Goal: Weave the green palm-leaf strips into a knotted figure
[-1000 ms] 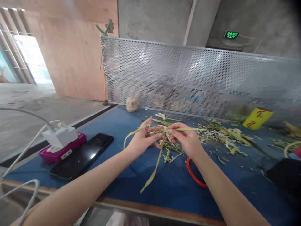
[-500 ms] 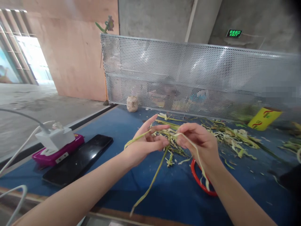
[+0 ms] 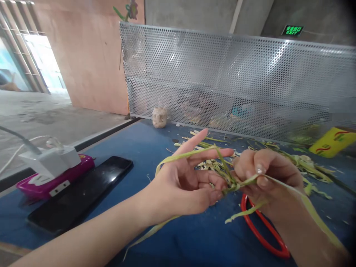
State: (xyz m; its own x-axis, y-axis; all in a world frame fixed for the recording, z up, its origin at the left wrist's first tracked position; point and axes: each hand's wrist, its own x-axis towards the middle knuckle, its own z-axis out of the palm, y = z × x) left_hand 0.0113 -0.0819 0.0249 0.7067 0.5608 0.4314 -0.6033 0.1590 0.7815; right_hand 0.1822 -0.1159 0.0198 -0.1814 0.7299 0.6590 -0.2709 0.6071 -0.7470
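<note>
My left hand [image 3: 186, 185] pinches a small knot of pale green leaf strips between thumb and bent fingers, while its index and middle fingers stretch out. One leaf strip [image 3: 178, 157] runs over the back of this hand and around the stretched fingers; a loose end hangs below the wrist. To the right, thumb and fingers of my right hand [image 3: 274, 181] grip a strip coming out of the knot, and its long tail trails over that wrist. A short strip end [image 3: 241, 214] dangles below the right fingers. Beneath that hand lies a red looped handle [image 3: 265, 234], partly hidden.
Plant scraps [image 3: 314, 167] litter the blue tabletop [image 3: 133, 148] toward the back and right. On the left are a black phone [image 3: 83, 193] and a purple power strip [image 3: 36, 187] with white chargers. A perforated metal panel [image 3: 205, 66], a pale jar [image 3: 159, 118] and a yellow roll [image 3: 333, 141] stand behind.
Both hands appear closer and larger, and my right hand sits further right. A strip now wraps the left fingers, and a knot shows between the hands. The view has shifted slightly.
</note>
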